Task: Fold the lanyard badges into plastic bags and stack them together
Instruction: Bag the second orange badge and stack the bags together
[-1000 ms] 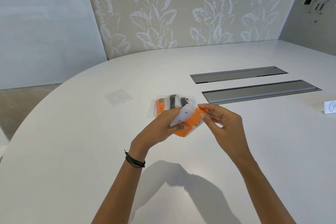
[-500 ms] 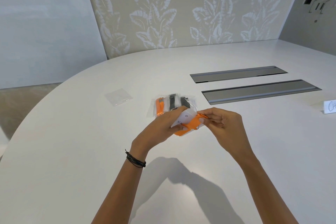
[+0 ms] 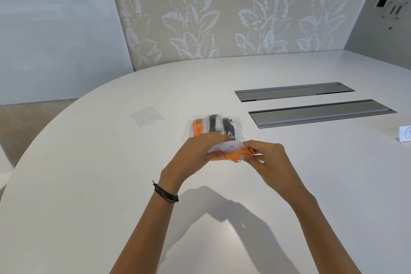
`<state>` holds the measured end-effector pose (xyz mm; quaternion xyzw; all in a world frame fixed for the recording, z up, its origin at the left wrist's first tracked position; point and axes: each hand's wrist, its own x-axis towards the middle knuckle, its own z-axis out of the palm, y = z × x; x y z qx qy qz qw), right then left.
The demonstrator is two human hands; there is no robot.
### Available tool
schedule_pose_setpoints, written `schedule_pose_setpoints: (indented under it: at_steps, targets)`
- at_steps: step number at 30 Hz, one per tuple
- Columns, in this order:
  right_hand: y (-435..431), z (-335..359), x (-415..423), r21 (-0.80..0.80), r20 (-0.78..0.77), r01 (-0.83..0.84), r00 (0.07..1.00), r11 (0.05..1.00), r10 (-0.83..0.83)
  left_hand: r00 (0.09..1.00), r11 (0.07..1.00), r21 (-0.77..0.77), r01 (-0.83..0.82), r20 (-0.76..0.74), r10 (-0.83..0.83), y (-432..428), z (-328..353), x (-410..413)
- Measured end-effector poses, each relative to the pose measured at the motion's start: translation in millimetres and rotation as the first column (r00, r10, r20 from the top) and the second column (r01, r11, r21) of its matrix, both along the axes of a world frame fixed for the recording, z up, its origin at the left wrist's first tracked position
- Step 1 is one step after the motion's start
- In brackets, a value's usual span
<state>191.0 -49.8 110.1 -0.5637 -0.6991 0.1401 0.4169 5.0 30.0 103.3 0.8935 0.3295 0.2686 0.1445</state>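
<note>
Both hands hold an orange lanyard with a white badge card [image 3: 229, 151] low over the white table [image 3: 89, 184]. My left hand [image 3: 195, 153] grips the left side of the folded bundle. My right hand [image 3: 269, 158] pinches its orange right end. Just behind the hands lie bagged lanyards [image 3: 213, 127], one orange and two black, side by side in clear plastic bags. An empty clear plastic bag [image 3: 146, 116] lies flat further left.
Two long grey recessed panels [image 3: 320, 113] are set in the table to the right. A small white name card [image 3: 404, 133] stands at the right edge. A leaf-patterned wall rises behind the table.
The bundle has been lowered and flattened toward the table, and the hands have drawn closer over it, near the bagged lanyards.
</note>
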Motion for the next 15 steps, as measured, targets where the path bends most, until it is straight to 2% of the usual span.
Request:
schedule_pose_setpoints:
  at_steps: [3,6,9,11,12,15]
  targets:
    - [1.8,-1.5,0.3,0.058,-0.015,-0.005,1.0,0.998,0.006,1.0,1.0,-0.012,-0.023,0.003,0.023,3.2,1.6,-2.7]
    - [8.0,-10.0,1.4,0.053,-0.122,0.01,0.993,0.999,-0.004,0.999,0.998,-0.05,-0.033,0.039,0.035,6.3,0.1,-3.8]
    - [20.8,-29.3,-3.3,-0.002,-0.241,0.059,0.969,0.998,-0.058,0.998,0.964,-0.262,0.045,0.053,-0.032,16.0,0.2,-14.0]
    - [28.8,-47.3,-9.6,-0.107,-0.409,0.047,0.908,0.993,-0.087,0.99,0.912,-0.393,0.118,0.121,-0.076,27.8,-3.4,-28.6]
    - [31.9,-57.0,-12.8,-0.162,-0.497,0.023,0.862,0.987,-0.102,0.984,0.894,-0.431,0.118,0.169,-0.048,34.3,-8.0,-37.9]
    - [41.1,-80.0,-17.9,-0.266,-0.684,-0.011,0.707,0.964,-0.18,0.937,0.878,-0.478,0.007,0.31,0.161,54.2,-31.3,-65.7]
